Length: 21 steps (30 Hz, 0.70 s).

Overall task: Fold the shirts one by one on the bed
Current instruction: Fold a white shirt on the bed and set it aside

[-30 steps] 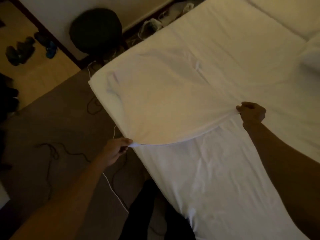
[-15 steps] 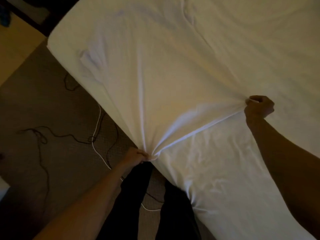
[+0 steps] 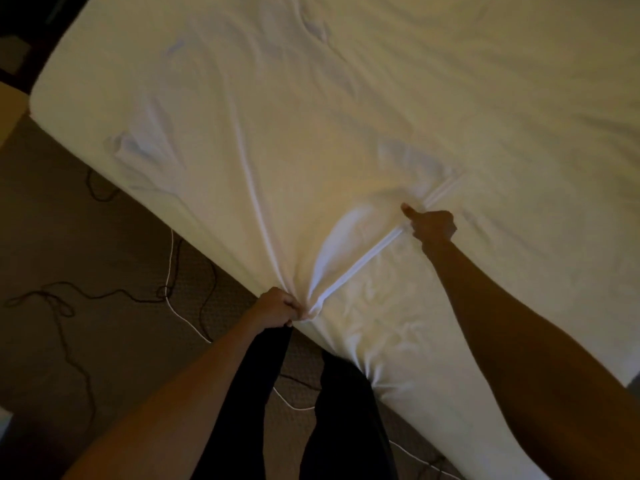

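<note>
A white shirt [image 3: 277, 140] lies spread on the white bed [image 3: 485, 98], its sleeve bunched toward the left edge. My left hand [image 3: 277, 306] is closed on the shirt's bottom hem at the bed's near edge, where the cloth gathers into folds. My right hand [image 3: 431, 225] grips the same hem farther onto the bed, thumb pointing left. The hem runs taut as a bright band between both hands. White shirt and white sheet blend together in the dim light.
Brown carpet [image 3: 86, 271] lies left of the bed, with black cords [image 3: 69, 299] and a white cable [image 3: 180, 306] trailing across it. My dark trouser legs [image 3: 346, 410] stand against the bed's near edge. A wooden floor strip shows at far left.
Both hands have lowered the hem from in the air onto the bed. My left hand came in to the mattress edge; my right hand shifted left, and the view has tilted down.
</note>
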{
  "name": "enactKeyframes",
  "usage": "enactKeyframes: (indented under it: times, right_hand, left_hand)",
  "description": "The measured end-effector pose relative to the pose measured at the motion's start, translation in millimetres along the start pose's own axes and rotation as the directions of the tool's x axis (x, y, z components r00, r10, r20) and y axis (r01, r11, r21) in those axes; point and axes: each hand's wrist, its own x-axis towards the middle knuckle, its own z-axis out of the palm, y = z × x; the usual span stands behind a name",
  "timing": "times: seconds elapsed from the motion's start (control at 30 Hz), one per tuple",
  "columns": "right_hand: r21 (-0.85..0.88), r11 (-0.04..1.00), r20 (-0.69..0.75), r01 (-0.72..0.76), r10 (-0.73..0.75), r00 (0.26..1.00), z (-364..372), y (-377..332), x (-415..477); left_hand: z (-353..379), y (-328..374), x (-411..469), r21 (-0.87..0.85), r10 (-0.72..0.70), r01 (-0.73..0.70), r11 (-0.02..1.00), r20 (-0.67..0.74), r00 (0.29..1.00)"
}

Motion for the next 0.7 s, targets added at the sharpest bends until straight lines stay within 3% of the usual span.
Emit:
enactKeyframes:
  times: [0.13,0.2,0.27,0.4,0.6,0.7]
  right_hand:
    - [0.417,0.899,0.195,-0.136,0.057,0.979,10.2,-17.9,-65.3]
    - [0.51,0.839,0.31,-0.187,0.024,0.951,18.2,-15.5,-77.6]
    - [0.478,0.869,0.249,-0.131,0.009,0.968,25.9,-0.8,-77.5]
    - [0.32,0.947,-0.03,0.018,-0.009,1.0,16.8,24.3,-76.7]
    - [0.247,0.967,-0.148,0.057,-0.02,0.989,-16.1,42.3,-78.2]
    - [0.243,0.968,-0.128,0.056,-0.025,0.991,-22.6,60.4,-77.7]
  left_hand:
    - [12.1,-7.0,2.4,-0.05,0.032,-0.033,0.998,-0.028,0.999]
    - [14.8,-12.7,2.5,-0.08,0.052,-0.056,0.995,-0.049,0.997]
    - [15.3,-17.0,0.0,-0.099,0.061,-0.066,0.993,-0.051,0.997]
    - [22.7,-20.5,-10.3,-0.094,0.074,-0.072,0.993,0.019,0.997]
    - [66.8,-3.1,-20.6,-0.012,0.176,-0.176,0.984,0.13,0.976]
    - [89.1,5.4,-17.5,0.086,0.216,-0.232,0.969,0.17,0.962]
